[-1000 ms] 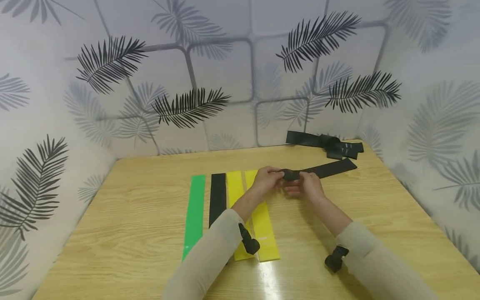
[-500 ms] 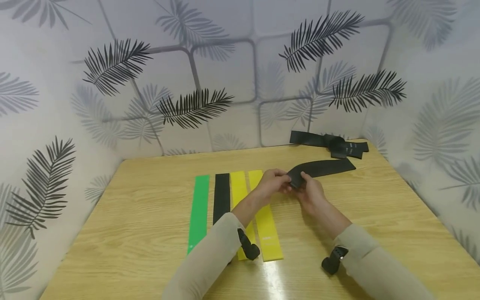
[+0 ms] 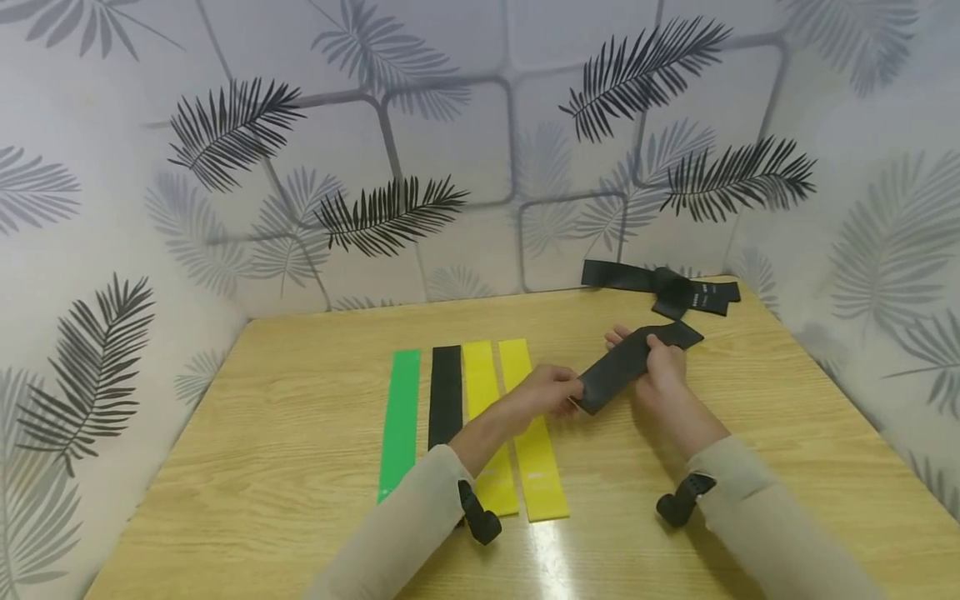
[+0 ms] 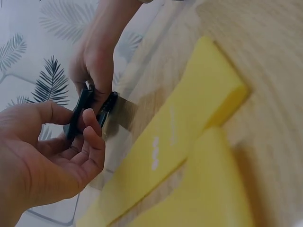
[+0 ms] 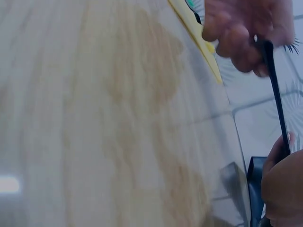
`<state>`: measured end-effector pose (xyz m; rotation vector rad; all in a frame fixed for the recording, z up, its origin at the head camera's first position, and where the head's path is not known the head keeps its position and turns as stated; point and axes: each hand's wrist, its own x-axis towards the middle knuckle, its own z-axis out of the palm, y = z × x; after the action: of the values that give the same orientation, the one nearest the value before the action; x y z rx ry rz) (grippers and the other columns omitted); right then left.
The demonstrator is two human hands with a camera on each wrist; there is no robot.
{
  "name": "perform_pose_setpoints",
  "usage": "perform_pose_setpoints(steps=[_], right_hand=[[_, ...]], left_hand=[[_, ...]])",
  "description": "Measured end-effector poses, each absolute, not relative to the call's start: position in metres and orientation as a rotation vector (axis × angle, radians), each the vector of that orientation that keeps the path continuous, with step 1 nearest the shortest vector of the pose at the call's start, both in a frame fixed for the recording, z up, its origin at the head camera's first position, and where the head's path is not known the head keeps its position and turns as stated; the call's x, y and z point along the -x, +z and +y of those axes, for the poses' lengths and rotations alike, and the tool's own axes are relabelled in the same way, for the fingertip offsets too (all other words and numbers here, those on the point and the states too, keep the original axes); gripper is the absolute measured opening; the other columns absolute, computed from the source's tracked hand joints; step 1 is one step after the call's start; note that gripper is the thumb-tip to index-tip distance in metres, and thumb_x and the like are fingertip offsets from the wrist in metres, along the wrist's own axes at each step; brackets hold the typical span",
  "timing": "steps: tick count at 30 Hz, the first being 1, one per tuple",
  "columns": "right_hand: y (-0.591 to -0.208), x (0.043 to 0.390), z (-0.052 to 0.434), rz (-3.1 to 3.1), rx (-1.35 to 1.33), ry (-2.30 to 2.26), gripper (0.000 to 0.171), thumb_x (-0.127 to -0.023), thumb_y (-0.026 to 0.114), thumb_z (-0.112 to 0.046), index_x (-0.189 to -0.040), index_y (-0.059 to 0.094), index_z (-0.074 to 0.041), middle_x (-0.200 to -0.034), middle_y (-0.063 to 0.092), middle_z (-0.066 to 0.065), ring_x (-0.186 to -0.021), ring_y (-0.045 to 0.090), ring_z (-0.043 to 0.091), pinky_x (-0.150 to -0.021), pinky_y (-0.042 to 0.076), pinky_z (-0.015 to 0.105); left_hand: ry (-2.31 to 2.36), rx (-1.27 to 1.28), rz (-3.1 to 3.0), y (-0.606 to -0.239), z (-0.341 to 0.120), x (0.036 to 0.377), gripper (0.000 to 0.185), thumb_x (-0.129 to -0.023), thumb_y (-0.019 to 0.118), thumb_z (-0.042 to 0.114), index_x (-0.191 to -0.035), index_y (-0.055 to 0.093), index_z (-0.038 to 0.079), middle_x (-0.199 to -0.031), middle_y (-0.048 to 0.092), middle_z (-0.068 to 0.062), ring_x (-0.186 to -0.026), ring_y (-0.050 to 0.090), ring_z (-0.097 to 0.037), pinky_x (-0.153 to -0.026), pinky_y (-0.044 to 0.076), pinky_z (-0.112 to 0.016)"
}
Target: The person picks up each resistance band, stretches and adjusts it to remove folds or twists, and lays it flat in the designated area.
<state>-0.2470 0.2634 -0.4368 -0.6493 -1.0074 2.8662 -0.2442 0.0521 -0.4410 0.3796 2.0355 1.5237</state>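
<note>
A flat black resistance band (image 3: 611, 373) is stretched slantwise between the two hands over the right half of the table. My left hand (image 3: 547, 392) pinches its lower left end between thumb and fingers. My right hand (image 3: 666, 372) holds it farther along, thumb on top and fingertips showing past the far edge. The band's tail reaches beyond that thumb toward the back right. In the left wrist view, the black band (image 4: 78, 113) is seen edge-on between both hands. In the right wrist view, the band (image 5: 277, 92) runs taut from the left hand (image 5: 236, 33) to the right.
Left of the hands lie a green band (image 3: 401, 408), a black band (image 3: 446, 387) and two yellow bands (image 3: 542, 467), side by side; the left arm covers parts of them. More black bands (image 3: 701, 296) lie crossed at the back right, against the patterned wall (image 3: 450, 250).
The held band was bunched between both hands and is now drawn out flat. The left hand has come slightly nearer; the right hand has slid right along the band.
</note>
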Motion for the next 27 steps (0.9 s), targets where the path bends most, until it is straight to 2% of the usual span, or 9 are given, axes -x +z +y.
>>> perform_pose_setpoints(steps=[2, 3, 5, 6, 10, 12, 16, 21, 27], right_hand=[[-0.436, 0.248, 0.270, -0.888, 0.652, 2.911, 0.070, -0.115, 0.024, -0.025, -0.158, -0.031, -0.031, -0.149, 0.055, 0.015, -0.133, 0.059, 0.026, -0.108, 0.051, 0.033], [-0.436, 0.247, 0.274, -0.878, 0.667, 2.910, 0.068, -0.115, 0.024, -0.026, -0.161, -0.026, -0.030, -0.137, 0.062, 0.014, -0.122, 0.065, 0.026, -0.102, 0.055, 0.033], [-0.434, 0.248, 0.279, -0.795, 0.658, 2.954, 0.062, -0.114, 0.022, -0.028, -0.164, -0.015, -0.026, -0.111, 0.066, 0.012, -0.098, 0.069, 0.026, -0.090, 0.059, 0.036], [-0.433, 0.248, 0.282, -0.787, 0.659, 2.963, 0.060, -0.115, 0.021, -0.028, -0.166, -0.009, -0.023, -0.106, 0.063, 0.012, -0.091, 0.068, 0.025, -0.085, 0.060, 0.036], [-0.428, 0.249, 0.288, -0.788, 0.652, 2.987, 0.056, -0.115, 0.020, -0.029, -0.166, 0.005, -0.013, -0.105, 0.061, 0.012, -0.086, 0.066, 0.025, -0.081, 0.059, 0.036], [-0.426, 0.249, 0.292, -0.799, 0.641, 2.977, 0.056, -0.115, 0.021, -0.028, -0.166, 0.006, -0.014, -0.101, 0.063, 0.012, -0.084, 0.066, 0.025, -0.080, 0.060, 0.036], [-0.420, 0.248, 0.300, -0.902, 0.585, 2.897, 0.055, -0.115, 0.022, -0.026, -0.165, 0.004, -0.015, -0.089, 0.069, 0.012, -0.077, 0.068, 0.024, -0.074, 0.060, 0.036], [-0.414, 0.246, 0.304, -1.073, 0.518, 2.802, 0.059, -0.115, 0.026, -0.025, -0.167, 0.002, -0.013, -0.088, 0.074, 0.009, -0.078, 0.074, 0.024, -0.075, 0.063, 0.036], [-0.405, 0.247, 0.304, -1.011, 0.391, 2.802, 0.066, -0.115, 0.029, -0.023, -0.166, -0.012, -0.020, -0.091, 0.076, 0.012, -0.079, 0.077, 0.026, -0.077, 0.064, 0.038]], left_hand=[[1.508, -0.403, 2.029, -0.443, 0.048, 0.240, 0.014, -0.099, 0.059, 0.011, -0.096, 0.070, 0.004, -0.085, 0.069, -0.006, -0.071, 0.066, -0.016, -0.063, 0.051, -0.026], [1.501, -0.415, 2.026, -0.444, 0.047, 0.238, 0.013, -0.099, 0.059, 0.011, -0.094, 0.069, 0.004, -0.084, 0.069, -0.006, -0.071, 0.066, -0.016, -0.063, 0.050, -0.026], [1.488, -0.441, 2.019, -0.446, 0.043, 0.234, 0.013, -0.099, 0.059, 0.010, -0.091, 0.067, 0.005, -0.081, 0.069, -0.006, -0.070, 0.066, -0.016, -0.062, 0.050, -0.026], [1.481, -0.450, 2.013, -0.446, 0.041, 0.232, 0.013, -0.100, 0.059, 0.010, -0.090, 0.066, 0.006, -0.080, 0.069, -0.006, -0.070, 0.066, -0.016, -0.062, 0.050, -0.026], [1.474, -0.483, 1.991, -0.446, 0.034, 0.224, 0.014, -0.100, 0.058, 0.011, -0.088, 0.064, 0.007, -0.079, 0.068, -0.006, -0.070, 0.065, -0.016, -0.064, 0.052, -0.025], [1.459, -0.501, 1.983, -0.446, 0.031, 0.221, 0.015, -0.100, 0.058, 0.011, -0.087, 0.063, 0.007, -0.078, 0.068, -0.006, -0.071, 0.064, -0.016, -0.065, 0.052, -0.025], [1.425, -0.535, 1.957, -0.446, 0.023, 0.215, 0.015, -0.100, 0.057, 0.013, -0.087, 0.064, 0.008, -0.078, 0.068, -0.004, -0.070, 0.062, -0.015, -0.066, 0.052, -0.025], [1.415, -0.576, 1.899, -0.444, 0.013, 0.210, 0.015, -0.099, 0.056, 0.011, -0.086, 0.063, 0.009, -0.074, 0.064, -0.003, -0.065, 0.059, -0.015, -0.061, 0.048, -0.026], [1.421, -0.595, 1.865, -0.443, 0.009, 0.209, 0.014, -0.099, 0.054, 0.010, -0.087, 0.059, 0.009, -0.090, 0.062, -0.001, -0.083, 0.061, -0.015, -0.070, 0.055, -0.029]])
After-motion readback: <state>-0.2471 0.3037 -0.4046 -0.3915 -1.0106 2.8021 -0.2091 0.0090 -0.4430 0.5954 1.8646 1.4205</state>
